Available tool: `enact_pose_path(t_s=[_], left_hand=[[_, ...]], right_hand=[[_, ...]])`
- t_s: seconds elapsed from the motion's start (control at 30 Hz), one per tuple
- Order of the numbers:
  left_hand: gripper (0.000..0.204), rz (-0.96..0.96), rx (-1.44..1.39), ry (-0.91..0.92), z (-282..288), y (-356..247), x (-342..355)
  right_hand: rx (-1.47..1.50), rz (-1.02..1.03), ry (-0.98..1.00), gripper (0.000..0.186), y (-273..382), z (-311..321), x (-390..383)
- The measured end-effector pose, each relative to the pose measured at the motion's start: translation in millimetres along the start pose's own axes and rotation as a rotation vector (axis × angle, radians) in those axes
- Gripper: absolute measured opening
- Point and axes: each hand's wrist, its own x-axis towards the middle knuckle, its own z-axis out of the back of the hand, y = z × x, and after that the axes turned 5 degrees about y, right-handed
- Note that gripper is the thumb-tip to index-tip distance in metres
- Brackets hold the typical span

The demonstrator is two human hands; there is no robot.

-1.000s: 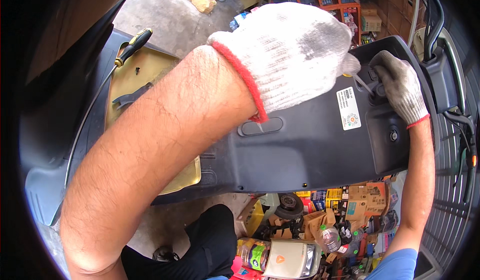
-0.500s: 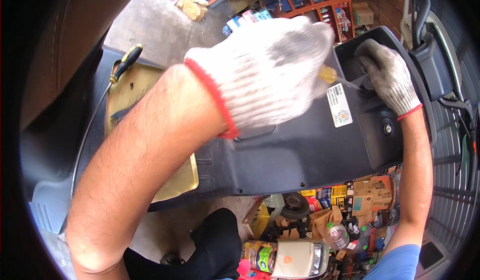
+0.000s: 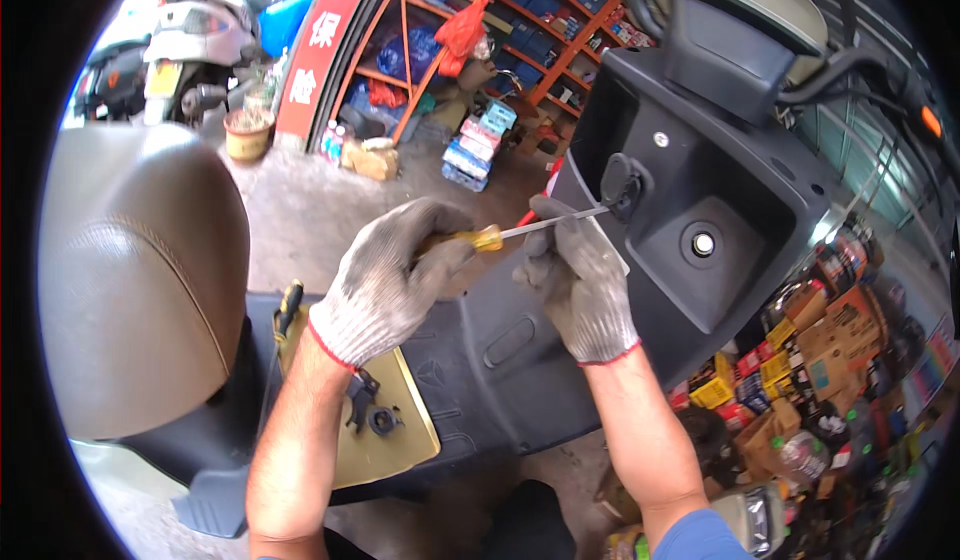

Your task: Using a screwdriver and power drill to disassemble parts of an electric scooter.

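My left hand, in a white knit glove with a grey palm, is closed round the yellow handle of a screwdriver. Its thin metal shaft points right, toward a black round flap on the dark scooter panel. My right hand, gloved alike, has its fingers curled at the shaft, which crosses the thumb and forefinger. Whether anything small is also between these fingers is hidden. Both hands hover over the scooter's floorboard. Beside the flap, a recess holds a shiny round metal fitting.
A gold tray on the floorboard carries a black bracket and a black ring. A second screwdriver, black and yellow, leans at its edge. The brown seat rises at left. Boxes crowd the right floor.
Both hands have drawn back from the panel's flap to above the floorboard, the left still holding the screwdriver. My right hand has left the flap for the shaft. The view has turned.
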Motion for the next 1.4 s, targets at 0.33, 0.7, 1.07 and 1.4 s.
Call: enact_pose_path(t_s=[0.33,0.7,1.07,1.4], left_hand=[[0.033,0.055,0.179,-0.081,12,-9,-10],[0.035,0.090,0.172,-0.071,0,-2,-7],[0.036,0.027,0.254,-0.106,5,-12,7],[0.034,0.291,-0.011,-0.037,5,-28,11]], right_hand=[[0.229,0.057,-0.126,0.021,-15,-6,21],[0.295,0.098,-0.156,0.019,-23,-4,25],[0.430,0.164,-0.169,0.019,-21,-9,27],[0.640,0.150,-0.177,0.013,-13,-9,24]])
